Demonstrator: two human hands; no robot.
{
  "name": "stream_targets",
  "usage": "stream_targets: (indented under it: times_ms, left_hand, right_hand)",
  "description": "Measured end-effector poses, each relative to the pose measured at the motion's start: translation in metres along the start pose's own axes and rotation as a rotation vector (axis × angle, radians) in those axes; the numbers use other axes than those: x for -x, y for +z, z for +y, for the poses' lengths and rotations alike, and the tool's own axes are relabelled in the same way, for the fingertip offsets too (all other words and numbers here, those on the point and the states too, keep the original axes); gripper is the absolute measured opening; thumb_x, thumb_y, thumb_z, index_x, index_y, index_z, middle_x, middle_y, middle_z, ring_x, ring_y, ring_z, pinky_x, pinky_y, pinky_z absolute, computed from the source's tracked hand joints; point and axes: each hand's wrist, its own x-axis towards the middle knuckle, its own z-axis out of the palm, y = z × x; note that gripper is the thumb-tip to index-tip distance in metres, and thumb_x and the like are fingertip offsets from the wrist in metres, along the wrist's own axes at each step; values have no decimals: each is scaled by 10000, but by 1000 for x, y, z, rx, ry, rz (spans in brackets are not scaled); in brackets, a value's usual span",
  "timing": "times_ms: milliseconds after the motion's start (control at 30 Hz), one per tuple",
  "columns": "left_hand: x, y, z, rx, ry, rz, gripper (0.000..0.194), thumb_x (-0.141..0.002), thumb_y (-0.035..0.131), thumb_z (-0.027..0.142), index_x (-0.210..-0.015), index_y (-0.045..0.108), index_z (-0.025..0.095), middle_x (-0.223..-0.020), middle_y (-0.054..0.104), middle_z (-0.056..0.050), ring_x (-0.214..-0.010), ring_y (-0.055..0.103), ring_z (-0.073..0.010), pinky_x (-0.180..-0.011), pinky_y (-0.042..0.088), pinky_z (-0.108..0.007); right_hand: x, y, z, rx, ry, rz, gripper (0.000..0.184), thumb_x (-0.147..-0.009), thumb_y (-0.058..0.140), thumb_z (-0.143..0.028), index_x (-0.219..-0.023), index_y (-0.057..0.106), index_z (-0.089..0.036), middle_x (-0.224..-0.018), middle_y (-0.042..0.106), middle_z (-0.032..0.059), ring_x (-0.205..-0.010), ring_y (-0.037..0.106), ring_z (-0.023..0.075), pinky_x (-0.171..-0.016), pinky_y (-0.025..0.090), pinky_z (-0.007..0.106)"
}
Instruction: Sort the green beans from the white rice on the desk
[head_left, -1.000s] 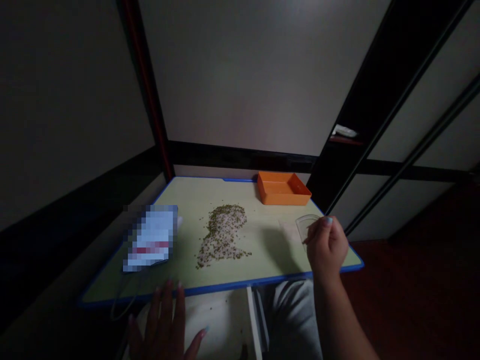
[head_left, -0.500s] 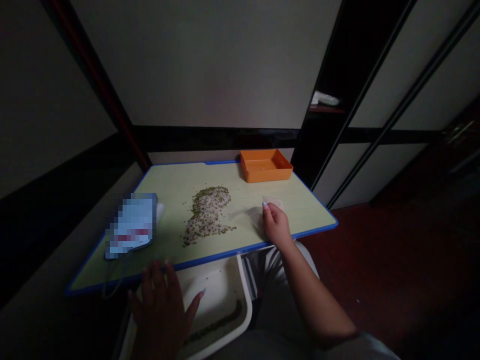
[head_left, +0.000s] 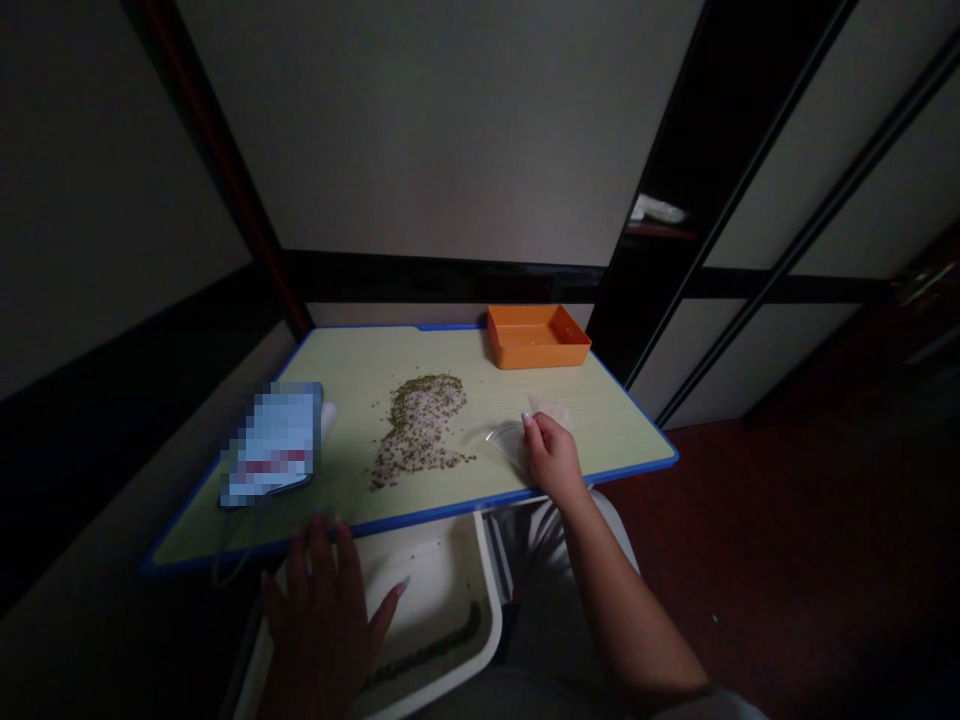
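On the pale table [head_left: 360,350] lies a loose pile of small green and pale grains [head_left: 420,425]. My right hand [head_left: 553,455] is closed near the table's front edge, pinching a clear curved plastic piece [head_left: 508,438] just right of the pile. Behind its knuckles is a pale patch of grains [head_left: 553,410]. My left hand [head_left: 322,610], fingers spread, is over the left part of a white drawer [head_left: 491,600] below the tabletop. Dark green grains [head_left: 435,645] line the drawer's near side. Whether this hand touches the drawer, I cannot tell.
An orange open box [head_left: 544,355] stands at the table's back right. On the left sits a blurred-out pale packet or device [head_left: 274,440] with a thin cord loop [head_left: 232,570]. A blue rim edges the tabletop. Cabinet panels [head_left: 435,130] rise directly behind.
The view has shifted slightly, so the table and box appear a little further right. The clear plastic piece shows more plainly. Both hands stay in nearly the same places.
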Motion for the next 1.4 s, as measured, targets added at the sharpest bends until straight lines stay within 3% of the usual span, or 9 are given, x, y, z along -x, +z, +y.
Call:
stream_targets:
  times_ms: [333,767,1000,1133,1400]
  left_hand:
    - [-1,-5,-2,14,-35,-80,834,-950,453,314,-1588,-64,171,-1669,219,-304,-1591,138,-440,-1200,194,-810]
    - [1,-4,-5,-5,-38,-119,812,-955,426,301,-1583,-75,182,-1684,195,-281,-1593,146,-423,-1218,172,-798]
    - [2,1,-3,-37,-17,-9,806,-948,466,291,-1594,9,137,-1639,289,-314,-1592,153,-421,-1203,207,-799]
    - [3,8,-4,-79,16,75,776,-950,466,311,-1592,77,113,-1638,313,-295,-1611,94,-366,-1242,175,-754]
    - [3,7,-4,-109,61,89,758,-948,435,354,-1573,137,44,-1648,279,-309,-1621,-2,-337,-1259,119,-727]
  right_hand:
    - [1,-2,2,0,-8,-23,462,-976,438,-559,-632,389,-255,-536,419,-58,-525,407,131,-540,257,268]
    - [1,-2,2,16,-8,-36,434,-968,443,-532,-644,399,-248,-546,410,-64,-540,395,122,-550,244,267]
    - [2,-1,-1,-16,25,-25,425,-943,460,-539,-640,437,-242,-550,441,-56,-545,422,123,-552,269,258]
    - [3,1,2,-32,39,-25,413,-939,446,-552,-688,519,-232,-542,441,-55,-538,426,132,-543,278,254]
    - [6,0,4,11,47,-81,425,-950,444,-557,-667,487,-242,-526,436,-52,-513,419,133,-520,263,255]
